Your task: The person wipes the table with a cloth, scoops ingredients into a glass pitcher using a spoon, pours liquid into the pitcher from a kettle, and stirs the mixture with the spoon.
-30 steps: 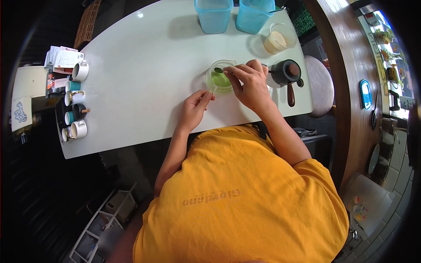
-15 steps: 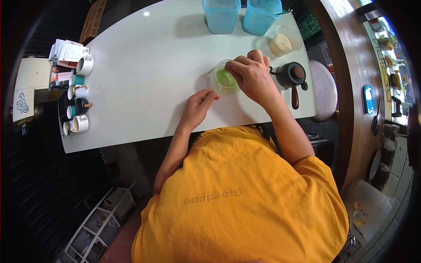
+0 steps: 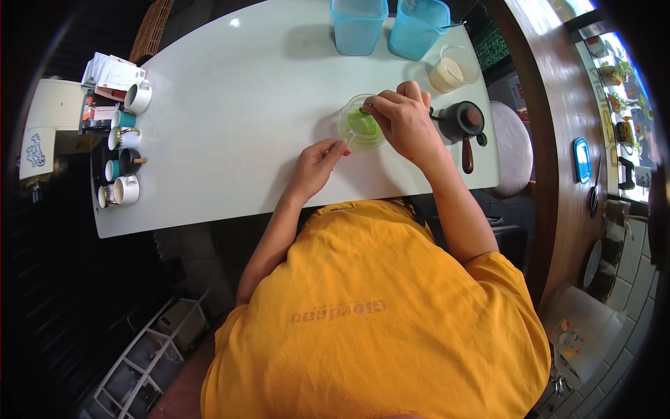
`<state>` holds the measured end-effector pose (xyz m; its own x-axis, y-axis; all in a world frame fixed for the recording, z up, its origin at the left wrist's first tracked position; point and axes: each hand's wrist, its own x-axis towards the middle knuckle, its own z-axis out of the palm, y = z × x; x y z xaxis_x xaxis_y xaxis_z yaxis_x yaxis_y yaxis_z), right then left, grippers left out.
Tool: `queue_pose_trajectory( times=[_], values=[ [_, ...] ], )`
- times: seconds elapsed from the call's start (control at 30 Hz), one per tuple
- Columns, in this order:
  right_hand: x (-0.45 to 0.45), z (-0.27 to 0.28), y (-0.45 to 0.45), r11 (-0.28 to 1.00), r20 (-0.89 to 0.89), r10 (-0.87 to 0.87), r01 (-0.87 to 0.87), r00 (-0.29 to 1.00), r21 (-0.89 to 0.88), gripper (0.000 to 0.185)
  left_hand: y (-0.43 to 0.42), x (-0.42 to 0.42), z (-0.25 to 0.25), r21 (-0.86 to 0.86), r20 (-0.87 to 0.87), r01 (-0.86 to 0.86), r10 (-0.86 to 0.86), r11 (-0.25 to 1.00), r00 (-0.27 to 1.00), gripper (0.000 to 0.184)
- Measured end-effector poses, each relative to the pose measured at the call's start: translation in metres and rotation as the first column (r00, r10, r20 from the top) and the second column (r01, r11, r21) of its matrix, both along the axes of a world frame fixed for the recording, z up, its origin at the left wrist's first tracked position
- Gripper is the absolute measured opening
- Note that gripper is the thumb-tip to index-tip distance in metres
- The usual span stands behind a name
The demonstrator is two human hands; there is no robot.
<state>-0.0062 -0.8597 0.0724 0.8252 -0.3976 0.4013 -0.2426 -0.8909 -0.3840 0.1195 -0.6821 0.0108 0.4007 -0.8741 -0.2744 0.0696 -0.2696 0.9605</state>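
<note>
A clear cup (image 3: 344,126) with green liquid (image 3: 363,126) in it stands on the white table in front of me. My left hand (image 3: 321,164) is closed in a pinch at the cup's near left side, on what looks like a small clear handle. Over the cup's right rim, my right hand (image 3: 403,119) has its fingers pinched together and pointing down into it. A thin dark thing shows at those fingertips, too small to name. Just right of that hand sits a dark pot (image 3: 460,120) with a brown wooden handle.
Two blue translucent containers (image 3: 359,31) stand at the table's far edge, beside a clear cup of cream-coloured contents (image 3: 447,73). Several mugs (image 3: 138,96) line the left edge of the white table (image 3: 230,140). A round stool (image 3: 513,150) is at the right.
The view has shifted slightly. My right fingers have moved a little over the cup, and more of the green liquid shows. My left hand keeps its pinch at the cup's side.
</note>
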Motion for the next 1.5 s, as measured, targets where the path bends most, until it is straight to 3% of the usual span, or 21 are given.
queue_pose_trajectory(
  times=[0.23, 0.43, 0.63, 0.83, 1.03, 1.27, 1.5],
  values=[
    [-0.005, -0.001, -0.003, 0.992, 0.0, 0.087, -0.087, 0.996, 0.088, 0.006, -0.001, -0.002, 0.007, 0.047, 0.021, 0.008, -0.009, 0.999, 1.0, 0.032],
    [-0.004, 0.002, -0.003, 0.998, -0.112, 0.055, -0.054, 0.992, 0.014, 0.01, -0.002, -0.003, 0.005, 0.04, 0.021, -0.002, 0.001, 0.999, 1.0, 0.032],
    [-0.001, -0.006, -0.005, 0.991, 0.008, 0.122, -0.122, 0.993, 0.049, 0.009, 0.0, -0.002, 0.004, 0.045, 0.025, 0.007, -0.008, 0.999, 1.0, 0.032],
    [-0.004, 0.005, -0.005, 0.976, -0.109, 0.173, -0.156, 0.979, 0.151, 0.01, 0.0, -0.005, 0.006, 0.049, 0.002, -0.017, 0.017, 0.999, 1.0, 0.033],
    [-0.001, -0.001, -0.005, 0.995, -0.08, 0.101, -0.101, 0.992, 0.009, 0.013, -0.001, -0.006, 0.011, 0.104, -0.033, -0.017, 0.021, 0.994, 0.999, 0.034],
    [-0.003, -0.007, -0.005, 0.973, 0.007, 0.193, -0.193, 0.981, 0.125, 0.012, -0.002, -0.009, 0.012, 0.067, -0.026, -0.036, 0.038, 0.997, 0.999, 0.032],
    [-0.004, 0.003, -0.006, 0.982, -0.117, 0.169, -0.157, 0.979, 0.106, 0.01, 0.0, -0.006, 0.011, 0.09, -0.067, -0.021, 0.027, 0.996, 0.997, 0.033]
  ],
)
